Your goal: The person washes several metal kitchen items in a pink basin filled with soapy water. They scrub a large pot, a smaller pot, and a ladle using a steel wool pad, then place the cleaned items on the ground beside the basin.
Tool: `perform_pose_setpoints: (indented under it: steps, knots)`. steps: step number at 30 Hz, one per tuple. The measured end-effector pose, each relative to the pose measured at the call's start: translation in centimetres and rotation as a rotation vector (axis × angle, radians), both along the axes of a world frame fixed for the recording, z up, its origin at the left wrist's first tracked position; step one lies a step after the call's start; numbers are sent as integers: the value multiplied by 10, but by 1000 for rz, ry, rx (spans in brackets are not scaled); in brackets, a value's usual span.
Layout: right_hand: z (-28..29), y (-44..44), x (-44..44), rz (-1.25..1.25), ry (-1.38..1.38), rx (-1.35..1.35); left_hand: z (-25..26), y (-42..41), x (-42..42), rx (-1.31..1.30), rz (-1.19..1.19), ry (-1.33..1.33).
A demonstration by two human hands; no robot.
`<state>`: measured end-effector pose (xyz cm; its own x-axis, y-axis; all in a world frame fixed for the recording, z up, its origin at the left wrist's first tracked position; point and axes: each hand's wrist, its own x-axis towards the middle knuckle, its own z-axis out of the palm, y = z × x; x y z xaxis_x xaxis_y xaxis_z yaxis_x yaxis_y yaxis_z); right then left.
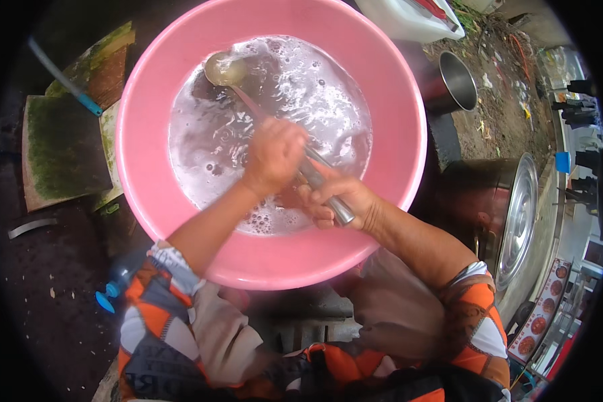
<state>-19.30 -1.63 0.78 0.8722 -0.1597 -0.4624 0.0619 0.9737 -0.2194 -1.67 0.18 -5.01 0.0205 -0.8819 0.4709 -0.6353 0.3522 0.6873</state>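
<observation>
A large pink plastic basin (145, 125) stands before me, holding cloudy, frothy liquid (326, 95) with bubbles on it. A metal ladle (220, 73) slants across the basin, its bowl in the liquid near the far left side. My left hand (279, 153) is closed around the ladle's shaft above the liquid. Lower down, my right hand (339, 198) grips the thick metal handle close to its end. A metal strip beside the handle shows between my hands; blur keeps me from telling whether it belongs to the ladle.
At right are a steel pot (455, 83) and a large vessel with a metal lid (517, 221). A white container (412, 20) with a red-handled tool stands beyond the basin. On the left lie mossy slabs (63, 151), a hose (65, 78) and a blue-capped plastic bottle (118, 284).
</observation>
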Motion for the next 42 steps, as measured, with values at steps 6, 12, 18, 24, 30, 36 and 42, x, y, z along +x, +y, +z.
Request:
perform_pose_setpoints:
  steps: [6,12,18,24,30,36,42]
  knots:
    - [-3,-6,-6,40,161,-167,-1,-26,-6,264,137,217]
    - [8,-7,-9,93,296,-333,-18,-37,1,140,-10,16]
    - [0,-1,-37,-128,45,-1,-61,-34,83,624,542,114]
    - [5,-2,-39,-270,285,71,-121,26,100,713,384,-34]
    - [14,3,-26,-419,477,22,18,25,0,412,61,266]
    - [13,3,-22,-438,455,-61,27,14,-43,206,-179,-55]
    - [9,-2,-24,-455,430,-98,11,-2,-42,205,-97,63]
